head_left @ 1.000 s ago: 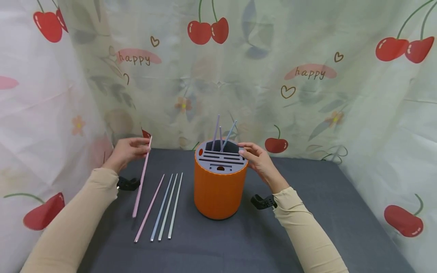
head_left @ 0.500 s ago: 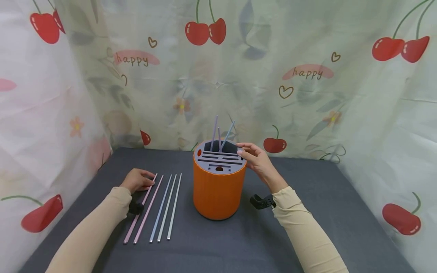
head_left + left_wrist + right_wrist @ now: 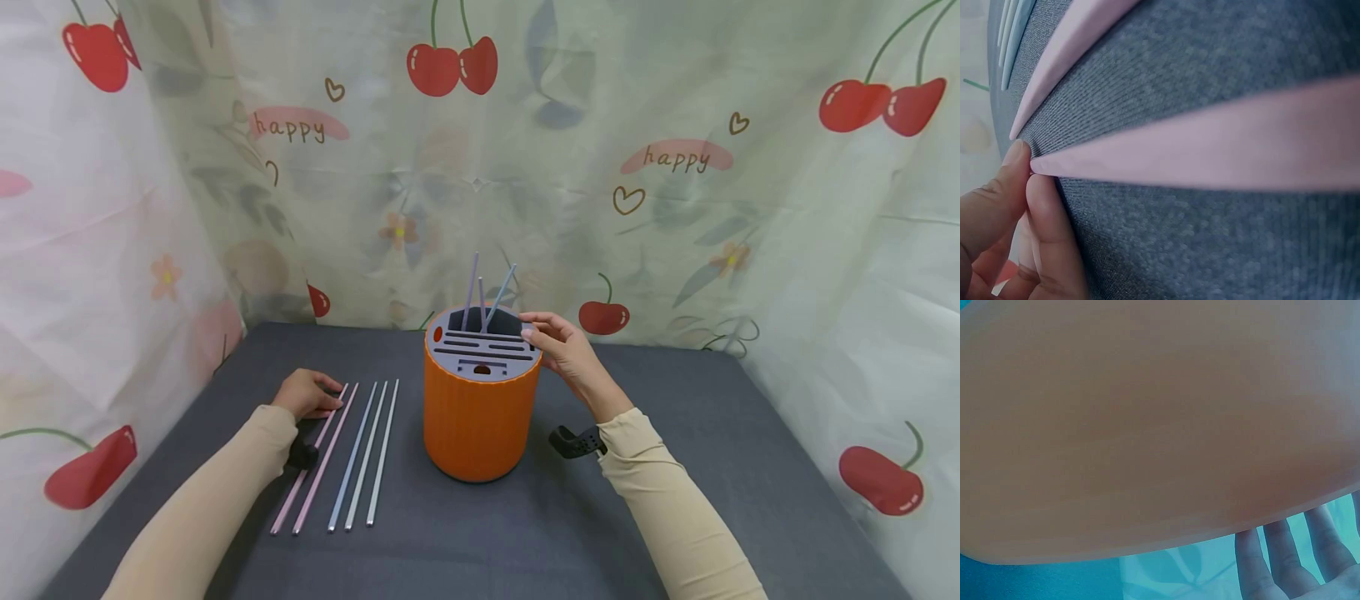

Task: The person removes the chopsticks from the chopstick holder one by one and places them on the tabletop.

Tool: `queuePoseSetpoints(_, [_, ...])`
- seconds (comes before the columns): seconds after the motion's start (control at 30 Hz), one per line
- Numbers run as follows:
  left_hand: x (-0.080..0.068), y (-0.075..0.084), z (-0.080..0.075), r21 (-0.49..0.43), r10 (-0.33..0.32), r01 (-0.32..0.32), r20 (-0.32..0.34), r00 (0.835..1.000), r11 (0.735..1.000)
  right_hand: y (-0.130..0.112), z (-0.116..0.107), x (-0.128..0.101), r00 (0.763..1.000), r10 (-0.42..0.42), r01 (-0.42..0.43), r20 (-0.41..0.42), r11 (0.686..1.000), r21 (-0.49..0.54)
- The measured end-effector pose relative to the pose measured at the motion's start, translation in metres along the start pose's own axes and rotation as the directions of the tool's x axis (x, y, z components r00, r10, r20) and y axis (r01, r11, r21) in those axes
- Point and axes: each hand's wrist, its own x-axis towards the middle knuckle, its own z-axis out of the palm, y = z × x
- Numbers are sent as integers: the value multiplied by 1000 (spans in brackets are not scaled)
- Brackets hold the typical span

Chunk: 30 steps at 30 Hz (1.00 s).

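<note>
An orange cylindrical holder point(image 3: 482, 417) with a grey slotted top stands mid-table. Three thin sticks point(image 3: 480, 292) lean up out of its rear opening. My right hand point(image 3: 531, 330) rests against its upper right rim; in the right wrist view the fingers point(image 3: 1285, 550) lie fairly straight beside the orange wall point(image 3: 1147, 425). My left hand point(image 3: 330, 402) pinches the far tip of a pink stick point(image 3: 281, 512) lying flat on the cloth. The left wrist view shows thumb and finger point(image 3: 1047, 231) closed on that stick point(image 3: 1210, 150), with a second pink stick point(image 3: 1066, 56) beside it.
Beside the pinched stick lie another pink one point(image 3: 324, 460), a blue one point(image 3: 352, 457) and two pale ones point(image 3: 375, 456), roughly parallel, left of the holder. A dark grey cloth point(image 3: 675, 500) covers the table. Cherry-print curtains point(image 3: 675, 208) close off the back and both sides.
My left hand has brought the pink stick down from a raised slant and laid it flat beside the other sticks. The right hand has stayed on the holder.
</note>
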Motion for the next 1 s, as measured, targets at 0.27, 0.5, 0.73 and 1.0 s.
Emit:
queuePoseSetpoints(0.27, [-1, 0, 0, 11, -26, 26, -6, 1000, 1000, 0, 2, 0, 1000, 8, -8, -1, 1000, 8])
queuePoseSetpoints(0.5, [-2, -2, 0, -5, -39, 39, -16, 999, 999, 2, 1, -1, 1000, 3, -3, 2, 1000, 8])
queuePoseSetpoints(0.73, [-5, 4, -6, -68, -38, 39, 21, 999, 997, 3, 2, 1, 1000, 5, -5, 1, 1000, 12])
queuePoseSetpoints(1.0, [-37, 80, -22, -283, 186, -139, 145, 972, 949, 0, 1, 0, 1000, 0, 0, 9, 1000, 4])
